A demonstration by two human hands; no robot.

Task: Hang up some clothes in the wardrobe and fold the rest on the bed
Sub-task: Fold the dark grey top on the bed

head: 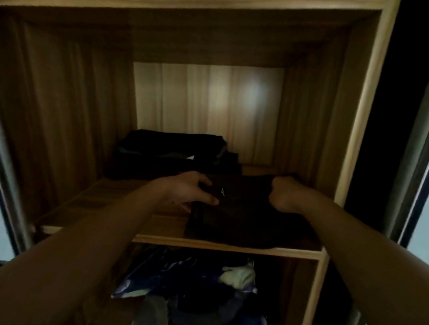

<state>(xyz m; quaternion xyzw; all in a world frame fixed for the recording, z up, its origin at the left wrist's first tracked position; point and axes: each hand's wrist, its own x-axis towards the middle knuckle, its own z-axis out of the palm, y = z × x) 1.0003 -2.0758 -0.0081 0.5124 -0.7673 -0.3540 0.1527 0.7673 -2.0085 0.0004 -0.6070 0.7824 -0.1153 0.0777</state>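
A folded black garment (239, 216) with a small pale logo lies on the wooden wardrobe shelf (162, 239), near its front right. My left hand (191, 189) grips the garment's left edge, thumb on top. My right hand (284, 194) is closed on its far right corner. Both arms reach in from below.
A stack of dark folded clothes (176, 155) sits at the back of the same shelf. Below the shelf, a heap of blue, white and grey clothes (193, 291) fills the lower compartment. Wooden side walls (356, 125) and a dark sliding door frame (426, 119) bound the opening.
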